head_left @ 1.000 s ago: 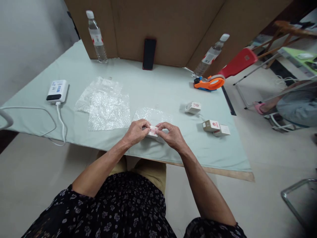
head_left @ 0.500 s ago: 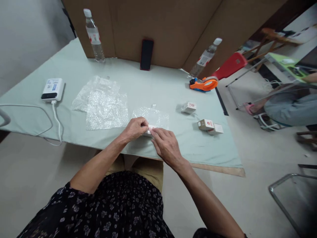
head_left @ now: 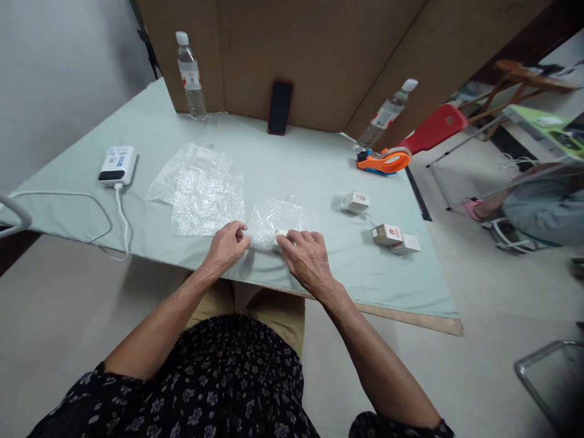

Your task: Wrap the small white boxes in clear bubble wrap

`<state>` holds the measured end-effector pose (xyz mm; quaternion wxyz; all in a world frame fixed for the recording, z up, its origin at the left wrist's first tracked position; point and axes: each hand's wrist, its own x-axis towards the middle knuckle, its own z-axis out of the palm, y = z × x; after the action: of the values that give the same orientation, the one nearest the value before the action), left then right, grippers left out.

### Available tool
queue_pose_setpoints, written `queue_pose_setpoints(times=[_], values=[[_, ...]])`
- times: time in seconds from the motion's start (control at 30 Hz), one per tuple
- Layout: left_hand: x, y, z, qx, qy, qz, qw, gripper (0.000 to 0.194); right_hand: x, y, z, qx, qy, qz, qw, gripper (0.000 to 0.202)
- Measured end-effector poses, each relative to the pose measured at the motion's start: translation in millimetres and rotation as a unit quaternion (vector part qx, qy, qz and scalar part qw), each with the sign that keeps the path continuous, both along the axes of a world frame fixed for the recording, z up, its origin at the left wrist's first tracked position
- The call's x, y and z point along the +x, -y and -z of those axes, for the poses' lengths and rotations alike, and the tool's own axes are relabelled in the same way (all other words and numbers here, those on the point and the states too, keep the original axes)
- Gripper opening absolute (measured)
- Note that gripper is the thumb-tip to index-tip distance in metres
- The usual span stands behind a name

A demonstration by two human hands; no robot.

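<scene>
A sheet of bubble wrap (head_left: 274, 214) lies on the cloth-covered table in front of me, with a small white box (head_left: 278, 237) on its near part. My right hand (head_left: 306, 255) curls over the box's right side and grips it, hiding much of it. The left corner of the sheet is pinched between the thumb and fingers of my left hand (head_left: 228, 244). More bubble wrap (head_left: 207, 204) lies flat to the left. Small white boxes stand on the right: one alone (head_left: 356, 202) and a pair, a tan-sided one (head_left: 386, 234) touching a paler one (head_left: 406, 244).
An orange tape dispenser (head_left: 384, 162) lies at the right by a red paddle-shaped thing (head_left: 435, 129). Along the cardboard screen (head_left: 319, 55) stand two water bottles (head_left: 194, 91) and a phone (head_left: 280, 108). At left is a white power bank (head_left: 118, 165) with a cable. A person sits far right.
My left hand has moved left, off the box and onto the bubble wrap's edge. My right hand stays at the box. The whole view has shifted slightly.
</scene>
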<state>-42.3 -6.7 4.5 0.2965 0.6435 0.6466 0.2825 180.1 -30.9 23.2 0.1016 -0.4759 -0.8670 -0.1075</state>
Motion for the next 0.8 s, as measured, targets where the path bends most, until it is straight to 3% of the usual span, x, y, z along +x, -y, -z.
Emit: queue_pose_setpoints(times=[0.2,0.43,0.63,0.8], values=[[4,-3,-8.7,-0.062,-0.073,-0.012,0.995,0.043,1,0,1.9,0.011,-0.004,-0.007,1.000,0.023],[17,-18,0.2,-0.051,-0.122,-0.030,0.991,0.034,2,0,6.3,0.005,-0.021,-0.007,1.000,0.023],[27,-18,-0.2,-0.068,-0.076,-0.034,0.994,0.020,2,-1,5.1,0.006,-0.012,-0.009,1.000,0.022],[36,-19,-2.4,-0.038,-0.001,-0.034,0.999,0.026,5,-2,4.2,0.018,0.012,-0.026,0.999,0.028]])
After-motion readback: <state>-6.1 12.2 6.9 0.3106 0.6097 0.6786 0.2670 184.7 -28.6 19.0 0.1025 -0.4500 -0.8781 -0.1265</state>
